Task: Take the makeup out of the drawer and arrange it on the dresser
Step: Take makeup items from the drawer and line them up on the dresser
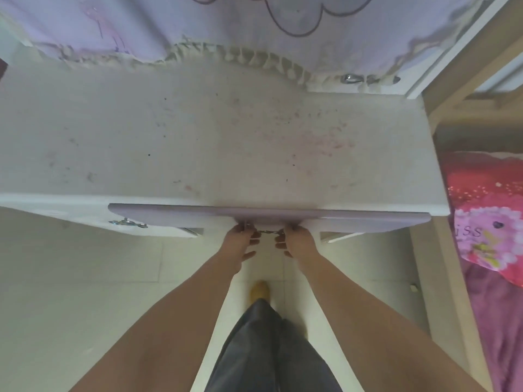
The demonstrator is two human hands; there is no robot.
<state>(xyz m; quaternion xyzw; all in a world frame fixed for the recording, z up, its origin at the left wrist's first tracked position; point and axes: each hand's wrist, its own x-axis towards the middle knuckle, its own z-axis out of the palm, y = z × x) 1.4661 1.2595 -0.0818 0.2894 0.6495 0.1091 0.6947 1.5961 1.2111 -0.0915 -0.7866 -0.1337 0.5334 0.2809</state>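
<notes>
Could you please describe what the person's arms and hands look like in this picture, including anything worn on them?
Both arms are bare along all that shows, with no sleeves in view. The left hand and right hand wear no gloves, and no watch or bracelet shows. Rings cannot be told at this size.

We see 2 bare forearms extended forward and converging. The left hand [242,241] and right hand [294,241] lie side by side, near each other, backs up, fingers curled at a metal handle [264,232], thumbs angled inward below.
</notes>
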